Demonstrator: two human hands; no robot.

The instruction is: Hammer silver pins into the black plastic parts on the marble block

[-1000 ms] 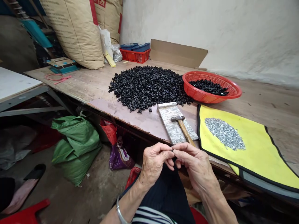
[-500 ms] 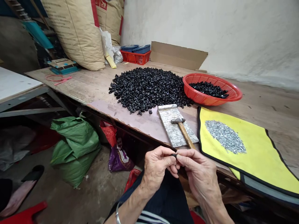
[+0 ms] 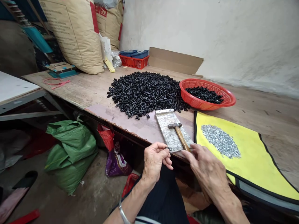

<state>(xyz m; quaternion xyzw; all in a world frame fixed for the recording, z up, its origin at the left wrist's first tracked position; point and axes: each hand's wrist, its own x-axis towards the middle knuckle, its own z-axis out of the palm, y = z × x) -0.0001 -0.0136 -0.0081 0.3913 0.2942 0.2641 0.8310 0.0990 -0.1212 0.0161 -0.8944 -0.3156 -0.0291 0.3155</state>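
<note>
The right hand (image 3: 207,169) leaves the black part (image 3: 170,149), pinched by the left hand (image 3: 154,160) alone at its two o'clock, for the hammer handle (image 3: 181,137); whether it grips, I cannot tell. Work seems to shift there.

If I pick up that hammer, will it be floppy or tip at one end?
The hammer probably won't flop, because its handle looks like straight wood. Its head looks like metal, so that end will likely feel heavier and may dip.

On camera I had a paper sack (image 3: 74,37) at ten o'clock, a red crate (image 3: 135,63) at eleven, cardboard (image 3: 175,60) at one, a green sack (image 3: 72,155) at eight.
</note>
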